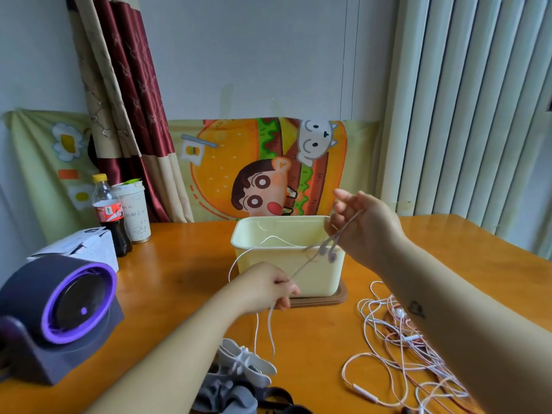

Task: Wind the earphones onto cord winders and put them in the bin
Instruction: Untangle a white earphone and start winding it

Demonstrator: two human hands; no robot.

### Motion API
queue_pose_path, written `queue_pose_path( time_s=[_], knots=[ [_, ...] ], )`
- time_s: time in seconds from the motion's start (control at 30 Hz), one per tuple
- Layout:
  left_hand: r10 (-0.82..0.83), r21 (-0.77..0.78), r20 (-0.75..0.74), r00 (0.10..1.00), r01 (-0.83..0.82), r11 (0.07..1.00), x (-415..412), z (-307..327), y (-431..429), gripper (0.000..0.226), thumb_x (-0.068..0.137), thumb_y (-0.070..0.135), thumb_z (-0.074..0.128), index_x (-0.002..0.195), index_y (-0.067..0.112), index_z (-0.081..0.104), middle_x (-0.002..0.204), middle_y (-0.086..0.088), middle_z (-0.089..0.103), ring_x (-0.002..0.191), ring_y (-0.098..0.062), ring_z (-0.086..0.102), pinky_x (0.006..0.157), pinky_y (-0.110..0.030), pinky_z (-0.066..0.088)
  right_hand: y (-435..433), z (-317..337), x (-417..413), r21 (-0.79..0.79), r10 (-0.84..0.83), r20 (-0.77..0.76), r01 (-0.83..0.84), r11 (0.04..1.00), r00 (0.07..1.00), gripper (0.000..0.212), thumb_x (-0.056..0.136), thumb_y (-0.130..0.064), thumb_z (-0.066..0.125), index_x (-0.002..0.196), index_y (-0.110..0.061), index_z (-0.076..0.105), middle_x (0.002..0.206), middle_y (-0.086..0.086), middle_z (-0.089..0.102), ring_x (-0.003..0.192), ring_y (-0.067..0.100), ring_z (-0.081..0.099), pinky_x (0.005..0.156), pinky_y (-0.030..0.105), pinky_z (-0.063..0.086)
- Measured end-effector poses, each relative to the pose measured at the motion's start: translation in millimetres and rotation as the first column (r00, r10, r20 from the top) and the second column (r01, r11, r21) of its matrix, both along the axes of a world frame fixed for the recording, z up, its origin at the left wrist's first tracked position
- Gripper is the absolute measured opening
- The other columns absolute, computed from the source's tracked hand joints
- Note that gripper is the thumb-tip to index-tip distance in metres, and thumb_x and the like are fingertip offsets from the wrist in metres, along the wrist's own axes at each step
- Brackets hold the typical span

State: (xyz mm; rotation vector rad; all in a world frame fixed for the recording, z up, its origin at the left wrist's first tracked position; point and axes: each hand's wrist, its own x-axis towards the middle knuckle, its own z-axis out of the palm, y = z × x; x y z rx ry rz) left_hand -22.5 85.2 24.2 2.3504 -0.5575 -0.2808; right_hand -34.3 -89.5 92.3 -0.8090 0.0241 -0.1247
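A white earphone cord [257, 333] is pinched between the thumb and curled fingers of the left hand [265, 286], low in front of the cream bin [316, 279]. From there it is drawn taut up to the right hand [358, 225], raised at the bin's right rim, where it is gripped in loosely bent fingers. The earbuds [327, 252] are hung just below that hand. The slack is trailed down to grey cord winders [245, 363]. More tangled earphones [403, 348] are spread on the orange table [179, 279].
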Motion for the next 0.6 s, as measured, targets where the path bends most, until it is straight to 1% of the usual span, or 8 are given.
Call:
queue_pose_path(
  time_s=[0.07,0.13,0.23,0.3,0.37,0.5,0.53,0.6],
  knots=[
    [0.115,0.083,0.035,0.993,-0.117,0.99,15,-9,17,0.022,0.1,0.019,0.049,0.099,0.016,0.071,0.073,0.006,0.067,0.063,0.0,0.058,0.058,-0.009,0.044,-8,0,0,-0.037,-0.034,-0.003,0.034,0.999,0.999,0.046,0.103,-0.027,0.026,0.085,-0.005,0.062,0.052,0.001,0.043,0.044,0.011,0.032,0.052,0.026,0.03],
    [0.224,0.204,0.082,0.971,-0.236,0.95,32,-18,36,0.022,0.099,0.021,0.051,0.096,0.016,0.072,0.069,0.009,0.066,0.065,-0.004,0.06,0.07,-0.02,0.051,-14,0,-1,-0.089,-0.046,0.007,0.046,0.995,0.999,0.046,0.103,-0.028,0.026,0.085,-0.006,0.062,0.051,0.001,0.04,0.041,0.01,0.026,0.048,0.025,0.025],
    [0.366,0.417,0.123,0.922,-0.383,0.824,57,-33,66,0.024,0.096,0.027,0.056,0.079,0.019,0.072,0.081,0.003,0.074,0.083,-0.017,0.068,0.089,-0.036,0.053,-21,-3,0,-0.21,0.006,-0.01,-0.008,0.978,1.0,0.044,0.103,-0.029,0.028,0.084,-0.007,0.062,0.049,0.0,0.038,0.038,0.009,0.022,0.042,0.021,0.023],
    [0.438,0.521,0.155,0.885,-0.45,0.725,68,-41,80,0.02,0.093,0.028,0.058,0.09,0.016,0.073,0.096,-0.004,0.073,0.093,-0.026,0.068,0.092,-0.04,0.052,-21,-3,-2,-0.388,0.106,-0.059,-0.12,0.914,0.993,0.04,0.102,-0.028,0.032,0.085,-0.008,0.061,0.049,0.0,0.037,0.037,0.009,0.022,0.04,0.019,0.022],
    [0.459,0.559,0.224,0.86,-0.499,0.662,68,-47,89,0.023,0.095,0.029,0.056,0.105,0.013,0.071,0.102,-0.004,0.069,0.094,-0.024,0.065,0.085,-0.035,0.052,-17,-5,-8,-0.626,0.225,-0.168,-0.281,0.728,0.96,0.039,0.102,-0.03,0.035,0.086,-0.008,0.063,0.051,0.001,0.038,0.039,0.01,0.024,0.042,0.021,0.021],
    [0.465,0.613,0.271,0.843,-0.524,0.591,62,-48,95,0.03,0.099,0.036,0.05,0.116,0.016,0.065,0.115,-0.003,0.064,0.101,-0.024,0.06,0.081,-0.033,0.048,-1,-2,-29,-0.913,0.413,-0.311,-0.39,0.121,0.856,0.043,0.102,-0.034,0.033,0.1,-0.007,0.066,0.061,0.001,0.043,0.049,0.011,0.03,0.049,0.024,0.026],
    [0.451,0.619,0.262,0.853,-0.507,0.6,61,-48,96,0.035,0.097,0.039,0.052,0.119,0.015,0.064,0.117,-0.004,0.064,0.106,-0.025,0.06,0.083,-0.034,0.049,4,2,-34,-0.945,0.438,-0.26,-0.32,0.068,0.86,0.043,0.101,-0.035,0.033,0.101,-0.009,0.067,0.063,0.001,0.046,0.05,0.011,0.033,0.048,0.022,0.03],
    [0.441,0.608,0.26,0.859,-0.5,0.617,55,-43,93,0.043,0.095,0.043,0.055,0.126,0.013,0.059,0.124,-0.005,0.061,0.114,-0.025,0.058,0.087,-0.035,0.048,13,13,-43,-0.987,0.441,-0.048,-0.109,0.114,0.896,0.045,0.1,-0.037,0.032,0.1,-0.011,0.069,0.07,0.001,0.054,0.054,0.011,0.04,0.05,0.02,0.036]
  ],
)
